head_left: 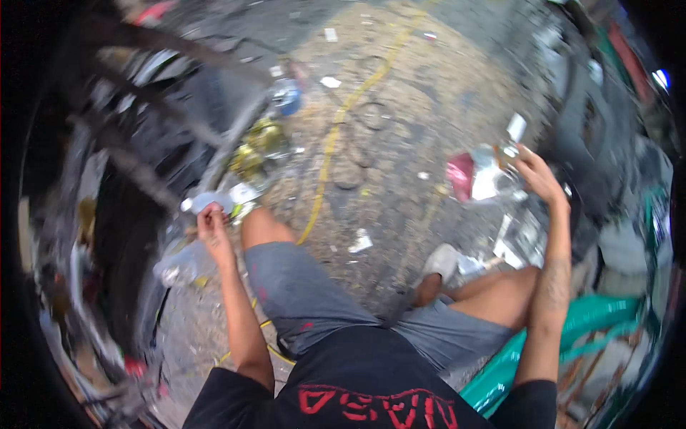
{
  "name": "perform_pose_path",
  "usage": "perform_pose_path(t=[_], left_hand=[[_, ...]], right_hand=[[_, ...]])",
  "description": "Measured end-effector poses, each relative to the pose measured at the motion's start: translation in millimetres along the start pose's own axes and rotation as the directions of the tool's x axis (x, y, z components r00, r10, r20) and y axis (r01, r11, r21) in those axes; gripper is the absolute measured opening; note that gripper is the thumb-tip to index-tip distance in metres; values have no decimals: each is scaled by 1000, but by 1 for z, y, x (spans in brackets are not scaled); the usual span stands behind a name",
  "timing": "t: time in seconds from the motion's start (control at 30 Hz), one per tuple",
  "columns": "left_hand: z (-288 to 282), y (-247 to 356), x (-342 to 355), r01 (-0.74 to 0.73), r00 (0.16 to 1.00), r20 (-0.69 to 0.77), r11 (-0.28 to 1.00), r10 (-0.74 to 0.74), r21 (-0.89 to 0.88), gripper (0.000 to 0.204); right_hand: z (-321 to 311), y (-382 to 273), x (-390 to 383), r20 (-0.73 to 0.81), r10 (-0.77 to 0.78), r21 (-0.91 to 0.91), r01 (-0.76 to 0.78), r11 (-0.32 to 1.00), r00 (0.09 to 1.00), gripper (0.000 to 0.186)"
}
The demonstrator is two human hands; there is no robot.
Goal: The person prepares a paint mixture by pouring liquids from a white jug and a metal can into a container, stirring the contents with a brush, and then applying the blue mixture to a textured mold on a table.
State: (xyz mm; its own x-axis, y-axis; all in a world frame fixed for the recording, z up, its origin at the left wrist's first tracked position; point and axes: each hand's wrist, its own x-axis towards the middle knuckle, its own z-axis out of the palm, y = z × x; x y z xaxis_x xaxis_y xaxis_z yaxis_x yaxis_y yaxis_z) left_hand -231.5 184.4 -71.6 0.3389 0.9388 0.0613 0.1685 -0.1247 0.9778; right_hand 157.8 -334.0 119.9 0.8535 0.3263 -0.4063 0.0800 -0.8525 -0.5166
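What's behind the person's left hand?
Part of a blurred, clear plastic bottle shows past the left hand; whatever the hand covers can't be seen.

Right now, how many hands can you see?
2: the left hand, at a clear bottle left of the left knee; the right hand, beyond the right knee. Others may be hidden.

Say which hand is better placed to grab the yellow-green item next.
Left, likely: the left hand is nearer the yellow-green item; the right hand is far off, near the pink item.
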Motion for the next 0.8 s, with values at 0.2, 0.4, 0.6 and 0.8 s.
perform_pose_path(t=[0.2,0.4,0.6,0.8], left_hand=[[181,162,-64,-323,667,637,920,386,-220,19],[326,265,-124,-444,159,775,745,611,-497,26],[384,274,-141,-553,-257,703,495,663,-670,23],[384,260,-138,-531,-120,673,525,730,-665,14]], right_hand=[[4,7,10,63,-89,92,83,992,994,56],[13,-8,-7,37,-156,104,152,983,987,52],[10,-11,-5,162,-209,48,204,978,964,45],[10,-16,-6,177,-118,82,105,991,977,56]])
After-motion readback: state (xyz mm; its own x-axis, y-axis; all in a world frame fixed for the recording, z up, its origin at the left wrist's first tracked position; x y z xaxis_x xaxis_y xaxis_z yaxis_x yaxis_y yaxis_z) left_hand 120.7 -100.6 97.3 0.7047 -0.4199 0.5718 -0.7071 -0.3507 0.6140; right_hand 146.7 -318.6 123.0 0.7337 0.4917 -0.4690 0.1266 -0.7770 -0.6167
